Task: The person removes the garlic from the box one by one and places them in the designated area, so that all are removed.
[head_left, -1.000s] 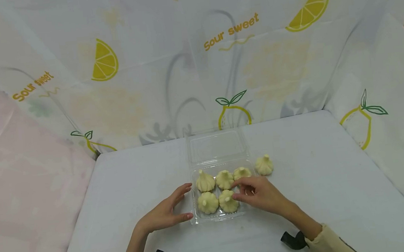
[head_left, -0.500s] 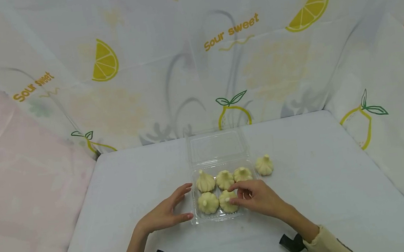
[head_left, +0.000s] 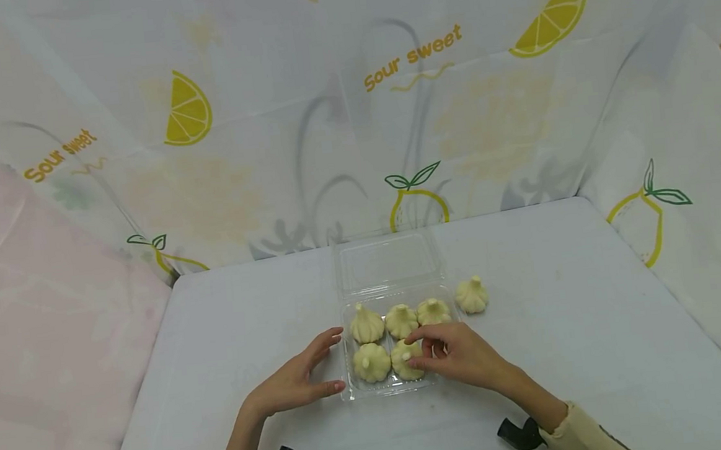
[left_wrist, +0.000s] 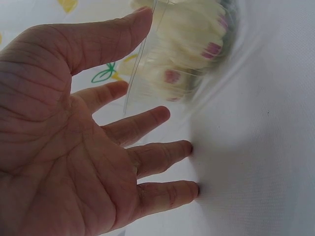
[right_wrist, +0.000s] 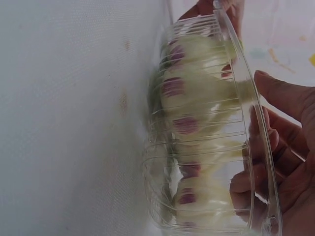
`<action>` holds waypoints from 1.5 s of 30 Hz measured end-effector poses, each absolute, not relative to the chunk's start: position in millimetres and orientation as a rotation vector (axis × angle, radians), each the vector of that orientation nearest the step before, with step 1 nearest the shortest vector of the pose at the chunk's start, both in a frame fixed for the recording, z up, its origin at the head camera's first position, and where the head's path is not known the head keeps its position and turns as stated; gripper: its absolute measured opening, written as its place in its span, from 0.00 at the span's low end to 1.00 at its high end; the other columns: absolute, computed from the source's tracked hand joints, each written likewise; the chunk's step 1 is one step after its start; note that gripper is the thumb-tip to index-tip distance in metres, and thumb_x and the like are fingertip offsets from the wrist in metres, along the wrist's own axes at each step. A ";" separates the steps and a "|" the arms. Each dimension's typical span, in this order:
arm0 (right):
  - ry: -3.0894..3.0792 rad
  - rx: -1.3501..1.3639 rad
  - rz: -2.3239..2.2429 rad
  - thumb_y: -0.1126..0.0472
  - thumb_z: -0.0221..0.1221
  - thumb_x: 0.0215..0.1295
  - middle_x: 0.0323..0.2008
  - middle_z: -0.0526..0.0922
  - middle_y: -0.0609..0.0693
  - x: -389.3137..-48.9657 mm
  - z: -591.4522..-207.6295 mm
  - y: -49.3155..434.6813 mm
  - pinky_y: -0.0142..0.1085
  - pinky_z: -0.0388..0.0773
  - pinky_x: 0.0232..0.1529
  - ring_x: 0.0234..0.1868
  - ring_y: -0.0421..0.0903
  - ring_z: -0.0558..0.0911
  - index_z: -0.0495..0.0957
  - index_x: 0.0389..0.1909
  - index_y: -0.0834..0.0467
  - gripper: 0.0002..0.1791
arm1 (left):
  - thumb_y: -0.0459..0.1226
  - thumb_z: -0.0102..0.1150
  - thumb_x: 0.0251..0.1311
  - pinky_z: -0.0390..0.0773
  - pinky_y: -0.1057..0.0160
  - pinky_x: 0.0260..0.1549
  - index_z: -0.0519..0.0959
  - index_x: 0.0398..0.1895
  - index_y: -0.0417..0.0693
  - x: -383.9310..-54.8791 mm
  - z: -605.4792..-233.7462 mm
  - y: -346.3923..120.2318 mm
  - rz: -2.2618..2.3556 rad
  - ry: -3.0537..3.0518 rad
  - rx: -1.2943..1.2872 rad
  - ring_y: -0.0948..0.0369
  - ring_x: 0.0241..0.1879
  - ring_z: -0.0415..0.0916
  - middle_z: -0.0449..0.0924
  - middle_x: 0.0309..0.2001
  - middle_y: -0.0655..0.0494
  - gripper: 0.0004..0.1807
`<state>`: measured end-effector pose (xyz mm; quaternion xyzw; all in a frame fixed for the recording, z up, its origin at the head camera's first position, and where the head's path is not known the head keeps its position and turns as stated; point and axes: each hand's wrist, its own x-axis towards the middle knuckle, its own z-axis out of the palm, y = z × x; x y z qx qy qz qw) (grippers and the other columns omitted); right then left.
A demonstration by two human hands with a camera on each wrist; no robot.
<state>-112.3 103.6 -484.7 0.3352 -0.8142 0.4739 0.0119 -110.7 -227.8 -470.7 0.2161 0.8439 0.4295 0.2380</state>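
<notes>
A clear plastic clamshell box (head_left: pixel 389 390) stands on the white table with its lid (head_left: pixel 386 262) folded back. Several pale garlic bulbs sit inside, stems up. My right hand (head_left: pixel 464 353) reaches in from the right, its thumb and index finger pinching the stem area of the front middle garlic bulb (head_left: pixel 402 369). The front right part of the box lies under that hand. My left hand (head_left: pixel 294 383) is spread at the box's left side, thumb and fingertips right at the rim. The left wrist view shows its palm (left_wrist: pixel 74 147) and straight fingers, holding nothing.
Another garlic bulb (head_left: pixel 471 295) sits on the table just right of the box. A lemon-printed cloth (head_left: pixel 249 156) hangs behind the table (head_left: pixel 244 301). Dark wrist-worn pieces show at both sleeves.
My right hand has shifted a little left and down, bringing thumb and index finger onto the front middle garlic bulb. My left hand stays where it was.
</notes>
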 end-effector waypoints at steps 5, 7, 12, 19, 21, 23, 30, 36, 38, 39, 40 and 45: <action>-2.555 1.048 1.478 0.58 0.72 0.57 0.23 0.75 0.35 -112.0 -485.8 103.0 0.28 0.71 0.23 0.23 0.33 0.71 0.83 0.42 0.54 0.12 | 0.50 0.67 0.60 0.58 0.34 0.62 0.52 0.77 0.60 -110.4 -471.6 -228.0 1.168 2.322 0.588 0.36 0.70 0.55 0.57 0.73 0.43 0.46; -2.555 1.050 1.477 0.58 0.72 0.57 0.23 0.75 0.36 -111.6 -485.8 102.6 0.28 0.71 0.23 0.23 0.33 0.71 0.83 0.42 0.54 0.12 | 0.50 0.67 0.60 0.58 0.34 0.62 0.52 0.77 0.60 -110.4 -471.8 -228.0 1.169 2.321 0.586 0.37 0.70 0.55 0.57 0.73 0.43 0.46; -2.538 1.063 1.456 0.60 0.72 0.57 0.23 0.75 0.35 -111.2 -485.7 101.4 0.28 0.71 0.23 0.23 0.32 0.71 0.83 0.39 0.52 0.11 | 0.50 0.68 0.60 0.58 0.34 0.63 0.52 0.77 0.60 -110.4 -471.9 -227.9 1.175 2.315 0.582 0.37 0.70 0.55 0.57 0.73 0.44 0.46; -2.545 1.052 1.475 0.61 0.72 0.57 0.23 0.76 0.35 -110.3 -484.0 100.4 0.29 0.71 0.24 0.24 0.33 0.71 0.83 0.37 0.51 0.09 | 0.50 0.67 0.60 0.58 0.34 0.63 0.51 0.77 0.60 -110.4 -471.0 -227.6 1.170 2.323 0.586 0.37 0.70 0.55 0.57 0.73 0.43 0.47; -2.556 1.046 1.476 0.61 0.72 0.57 0.23 0.76 0.35 -110.2 -484.0 100.4 0.29 0.72 0.24 0.24 0.33 0.72 0.83 0.36 0.51 0.08 | 0.50 0.67 0.60 0.58 0.34 0.63 0.51 0.77 0.60 -110.2 -470.3 -227.5 1.171 2.321 0.590 0.37 0.70 0.55 0.57 0.73 0.43 0.47; -2.566 1.041 1.474 0.61 0.72 0.57 0.23 0.76 0.35 -110.2 -483.9 100.4 0.29 0.72 0.24 0.24 0.33 0.72 0.83 0.36 0.51 0.08 | 0.50 0.67 0.60 0.58 0.35 0.63 0.51 0.77 0.59 -110.1 -469.5 -227.3 1.171 2.319 0.595 0.37 0.70 0.55 0.57 0.73 0.42 0.47; -2.574 1.030 1.476 0.61 0.71 0.58 0.23 0.76 0.35 -110.1 -483.6 100.2 0.29 0.73 0.25 0.25 0.33 0.73 0.83 0.36 0.51 0.07 | 0.50 0.67 0.60 0.58 0.35 0.63 0.51 0.77 0.59 -110.2 -468.8 -227.2 1.159 2.325 0.587 0.38 0.70 0.55 0.57 0.73 0.43 0.47; -2.565 1.007 1.468 0.61 0.70 0.60 0.23 0.76 0.35 -109.6 -483.2 100.2 0.29 0.73 0.26 0.25 0.33 0.73 0.82 0.35 0.50 0.06 | 0.51 0.67 0.60 0.58 0.36 0.64 0.51 0.77 0.60 -111.1 -469.9 -227.5 1.159 2.326 0.592 0.39 0.70 0.56 0.57 0.74 0.45 0.46; -2.557 0.996 1.461 0.61 0.69 0.60 0.23 0.75 0.35 -109.4 -482.7 100.3 0.29 0.73 0.25 0.25 0.33 0.73 0.82 0.35 0.49 0.06 | 0.51 0.67 0.60 0.58 0.36 0.64 0.51 0.77 0.59 -111.2 -470.0 -227.6 1.161 2.325 0.593 0.39 0.70 0.56 0.57 0.73 0.45 0.46; -2.549 0.989 1.458 0.60 0.69 0.60 0.23 0.75 0.35 -109.3 -482.2 100.4 0.29 0.72 0.25 0.25 0.34 0.72 0.82 0.36 0.49 0.06 | 0.51 0.67 0.60 0.58 0.36 0.64 0.51 0.77 0.59 -111.3 -469.9 -227.6 1.163 2.324 0.592 0.39 0.70 0.56 0.57 0.73 0.45 0.47; -2.541 0.982 1.453 0.60 0.69 0.60 0.23 0.75 0.35 -109.3 -481.6 100.5 0.29 0.72 0.25 0.24 0.33 0.72 0.82 0.36 0.49 0.06 | 0.51 0.67 0.60 0.58 0.36 0.64 0.51 0.77 0.59 -111.2 -469.8 -227.5 1.164 2.323 0.592 0.39 0.70 0.56 0.57 0.73 0.44 0.47; -2.489 0.951 1.459 0.62 0.70 0.59 0.23 0.74 0.35 -110.2 -478.5 102.1 0.28 0.71 0.23 0.23 0.33 0.71 0.83 0.37 0.51 0.07 | 0.51 0.67 0.59 0.58 0.36 0.63 0.52 0.77 0.59 -110.7 -469.7 -227.3 1.166 2.325 0.586 0.39 0.70 0.56 0.58 0.73 0.44 0.47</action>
